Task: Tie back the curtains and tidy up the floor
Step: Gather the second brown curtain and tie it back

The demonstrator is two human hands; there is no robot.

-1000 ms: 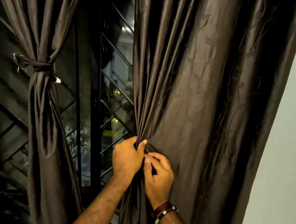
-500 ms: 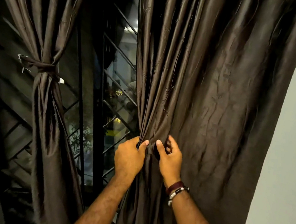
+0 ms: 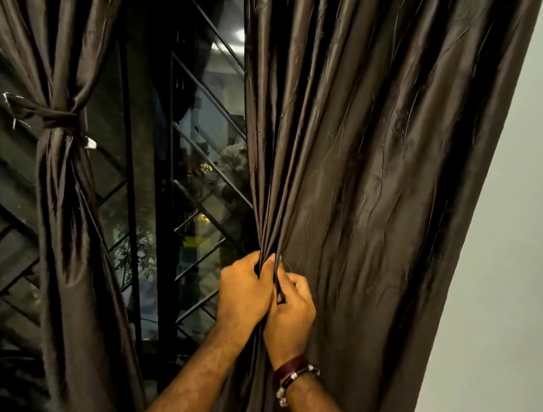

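Dim room, dark barred window (image 3: 199, 168) behind, pale wall (image 3: 535, 240) to the far right of the grip.

Grip: left hand (image 3: 242, 293) and right hand (image 3: 291, 315) are pressed side by side, knuckles touching, both clenched on the inner edge of the right curtain (image 3: 369, 184). Pleats run up from between the fingers in a tight fan; the left thumb pins them from the front. Below the fists the cloth hangs in a narrow column between the forearms. A bracelet (image 3: 292, 376) sits on the right wrist.

Outward: to the right of the grip most of the panel hangs loose and wide, ungathered, reaching nearly to the wall. Well to the left of the grip and higher, the left curtain (image 3: 53, 177) is already cinched by its tie-back (image 3: 55, 117). No tie for the right panel is visible; cannot tell where it is.

Judgement: step in hand is gathering the right panel. To do it well, hold the bundle with one fist, sweep the other out to the right, pull in fold after fold evenly, and keep the gather at the height of the left tie. Floor not in view; tidying not assessed.
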